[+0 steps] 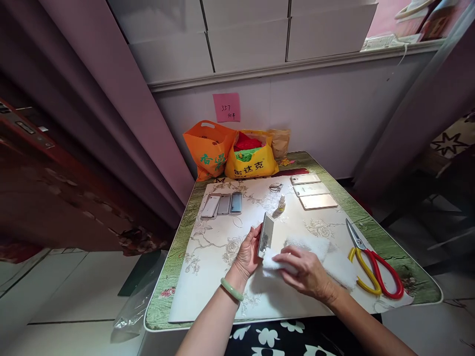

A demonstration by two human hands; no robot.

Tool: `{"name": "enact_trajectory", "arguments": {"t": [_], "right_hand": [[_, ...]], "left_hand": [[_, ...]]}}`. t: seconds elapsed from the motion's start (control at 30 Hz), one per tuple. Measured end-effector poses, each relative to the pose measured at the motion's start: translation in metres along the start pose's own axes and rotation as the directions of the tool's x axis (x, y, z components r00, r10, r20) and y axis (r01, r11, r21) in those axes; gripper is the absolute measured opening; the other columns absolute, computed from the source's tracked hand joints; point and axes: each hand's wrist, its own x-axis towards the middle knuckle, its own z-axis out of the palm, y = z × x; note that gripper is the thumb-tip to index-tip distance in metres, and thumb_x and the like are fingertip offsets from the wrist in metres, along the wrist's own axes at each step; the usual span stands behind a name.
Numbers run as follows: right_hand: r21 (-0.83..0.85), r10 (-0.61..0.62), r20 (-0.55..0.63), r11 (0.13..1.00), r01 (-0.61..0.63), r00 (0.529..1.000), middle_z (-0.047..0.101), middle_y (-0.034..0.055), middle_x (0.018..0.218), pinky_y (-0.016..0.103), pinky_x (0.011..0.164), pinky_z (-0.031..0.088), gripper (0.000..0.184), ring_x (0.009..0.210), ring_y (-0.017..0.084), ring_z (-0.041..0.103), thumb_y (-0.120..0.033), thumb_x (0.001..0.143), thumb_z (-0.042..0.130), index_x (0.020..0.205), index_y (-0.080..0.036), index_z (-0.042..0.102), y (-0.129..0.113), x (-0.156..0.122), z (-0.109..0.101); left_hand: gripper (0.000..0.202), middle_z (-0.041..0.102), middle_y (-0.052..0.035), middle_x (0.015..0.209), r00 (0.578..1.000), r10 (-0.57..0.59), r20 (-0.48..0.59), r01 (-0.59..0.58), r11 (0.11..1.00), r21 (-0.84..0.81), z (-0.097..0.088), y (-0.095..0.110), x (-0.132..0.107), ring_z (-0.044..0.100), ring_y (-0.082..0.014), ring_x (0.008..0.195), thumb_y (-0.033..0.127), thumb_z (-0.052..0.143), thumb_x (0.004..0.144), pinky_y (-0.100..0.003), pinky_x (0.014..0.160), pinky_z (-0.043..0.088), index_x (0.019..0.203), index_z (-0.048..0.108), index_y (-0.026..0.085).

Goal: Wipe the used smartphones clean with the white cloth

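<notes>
My left hand, with a green bangle on its wrist, grips a smartphone tilted up on its edge above the floral sheet. Pinched in my right hand is a folded white cloth, which meets the lower end of the phone. More white fluffy cloth lies under and beside my right hand. Just beyond the phone stands a small bottle with a white cap and yellowish lower part.
Several phones lie at the left, and a row of phones at the right. Large scissors with red and yellow handles rest at the right edge. An orange bag and a stuffed yellow bag stand at the back by the wall.
</notes>
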Motion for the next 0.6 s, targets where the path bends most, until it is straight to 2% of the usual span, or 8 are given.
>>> {"name": "enact_trajectory", "arguments": {"t": [0.07,0.13,0.2,0.27,0.37,0.47,0.53,0.6], "right_hand": [[0.077,0.165,-0.157,0.985,-0.155,0.974,0.070,0.0067,0.104,0.029,0.074,0.055,0.025,0.085,0.018,0.069,-0.032,0.095,0.058,0.116,-0.025,0.070,0.004,0.006,-0.005],[0.131,0.337,-0.303,0.941,-0.312,0.891,0.072,0.0069,0.104,0.031,0.078,0.056,0.027,0.088,0.020,0.070,-0.037,0.095,0.058,0.115,-0.025,0.071,0.009,0.016,-0.009],[0.196,0.453,-0.371,0.892,-0.408,0.811,0.073,0.0071,0.106,0.033,0.083,0.056,0.029,0.093,0.022,0.070,-0.042,0.094,0.058,0.113,-0.025,0.072,0.014,0.030,-0.012],[0.271,0.517,-0.379,0.855,-0.442,0.767,0.073,0.0084,0.110,0.036,0.088,0.055,0.034,0.099,0.023,0.069,-0.047,0.094,0.058,0.114,-0.024,0.072,0.017,0.046,-0.017],[0.352,0.544,-0.295,0.826,-0.440,0.785,0.072,0.0098,0.117,0.037,0.092,0.052,0.041,0.105,0.025,0.067,-0.051,0.093,0.057,0.118,-0.023,0.073,0.018,0.069,-0.029],[0.376,0.529,-0.051,0.796,-0.475,0.847,0.075,0.0071,0.109,0.035,0.086,0.052,0.038,0.097,0.025,0.068,-0.051,0.090,0.060,0.110,-0.024,0.078,0.018,0.081,-0.042],[0.421,0.527,0.116,0.742,-0.522,0.842,0.077,0.0049,0.098,0.031,0.076,0.051,0.038,0.086,0.023,0.069,-0.051,0.089,0.061,0.104,-0.022,0.079,0.019,0.080,-0.048],[0.489,0.537,0.217,0.663,-0.567,0.815,0.076,0.0035,0.088,0.027,0.064,0.048,0.042,0.074,0.020,0.066,-0.054,0.089,0.060,0.102,-0.019,0.079,0.021,0.074,-0.049]], "left_hand": [[0.044,0.077,-0.0089,0.112,1.000,0.001,-0.013,-0.002,1.000,-0.029,-0.005,0.000,0.001,0.070,-0.0217,0.105,0.038,0.072,0.087,-0.032,0.097,0.053,0.125,0.069,0.016],[0.041,0.077,-0.0076,0.110,0.999,0.015,-0.049,-0.017,0.999,-0.039,-0.009,0.001,0.002,0.071,-0.0194,0.100,0.029,0.074,0.084,-0.032,0.096,0.054,0.122,0.069,0.017],[0.041,0.077,-0.0067,0.109,0.998,0.003,-0.059,-0.005,1.000,-0.031,-0.013,0.002,0.002,0.072,-0.0194,0.095,0.020,0.074,0.081,-0.037,0.097,0.055,0.122,0.069,0.019],[0.043,0.077,-0.0069,0.108,0.998,-0.056,-0.033,0.055,0.998,-0.021,-0.014,0.003,0.001,0.072,-0.0208,0.093,0.016,0.072,0.079,-0.043,0.097,0.055,0.122,0.068,0.020],[0.042,0.076,-0.0101,0.113,0.990,-0.140,0.022,0.140,0.990,0.014,-0.014,0.005,-0.004,0.071,-0.0263,0.103,0.015,0.068,0.078,-0.045,0.096,0.055,0.120,0.069,0.019],[0.042,0.075,-0.0135,0.117,0.979,-0.184,0.087,0.179,0.982,0.060,-0.012,0.005,-0.008,0.066,-0.0325,0.117,0.015,0.067,0.077,-0.046,0.100,0.051,0.119,0.070,0.016],[0.044,0.075,-0.0153,0.118,0.974,-0.189,0.121,0.182,0.981,0.071,-0.011,0.004,-0.010,0.066,-0.0320,0.118,0.016,0.068,0.075,-0.044,0.101,0.050,0.119,0.070,0.013],[0.047,0.076,-0.0153,0.113,0.974,-0.182,0.137,0.174,0.982,0.069,-0.011,0.003,-0.010,0.070,-0.0282,0.108,0.018,0.070,0.073,-0.038,0.097,0.051,0.119,0.071,0.012]]}}
